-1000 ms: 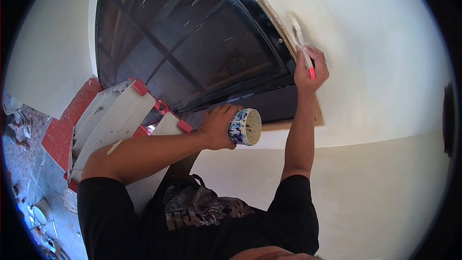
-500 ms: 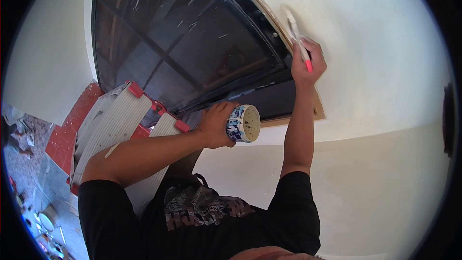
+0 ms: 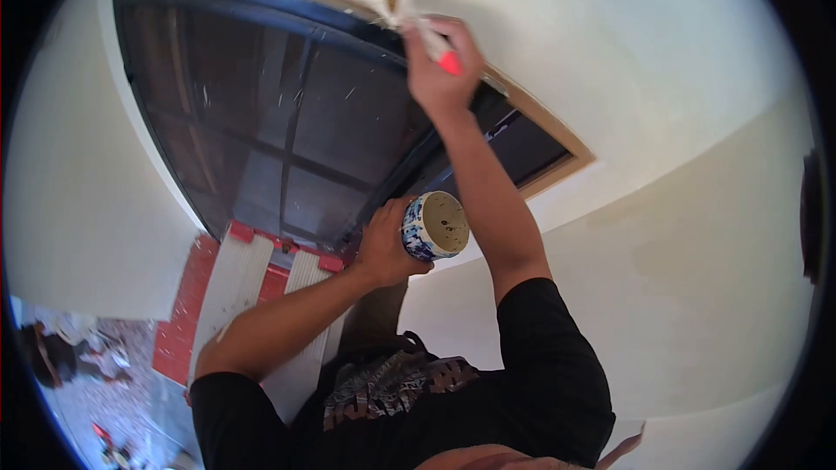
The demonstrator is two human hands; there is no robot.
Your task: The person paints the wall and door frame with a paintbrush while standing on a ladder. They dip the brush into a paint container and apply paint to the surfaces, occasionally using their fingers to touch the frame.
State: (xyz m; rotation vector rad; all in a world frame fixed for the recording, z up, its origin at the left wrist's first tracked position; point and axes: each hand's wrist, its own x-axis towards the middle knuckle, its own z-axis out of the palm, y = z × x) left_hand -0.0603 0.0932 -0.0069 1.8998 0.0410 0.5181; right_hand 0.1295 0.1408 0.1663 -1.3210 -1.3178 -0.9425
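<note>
My left hand [image 3: 383,242] is wrapped round a small paint pot [image 3: 447,221] with blue and white smears on its outside. The pot is tilted so its mouth faces me, and dark specks show inside. Up at the top, my right hand [image 3: 446,77] grips a paintbrush [image 3: 434,42] with a pale handle and a bright red end. Its bristle end is blurred and lies at the cream wall [image 3: 557,43], along the upper edge of the wooden window frame [image 3: 542,118]. Dark window panes [image 3: 252,96] sit below the brush.
A ladder [image 3: 233,274] with pale ribbed steps and red fittings stands at my left, close to the window. Red tiling [image 3: 178,322] lies beside it. Far below at the left are the floor [image 3: 122,400], scattered items and a dark shape [image 3: 57,355] I cannot make out clearly.
My right hand has moved left and up with the paintbrush along the window frame's edge. The view has turned, and my left hand still holds the paint pot.
</note>
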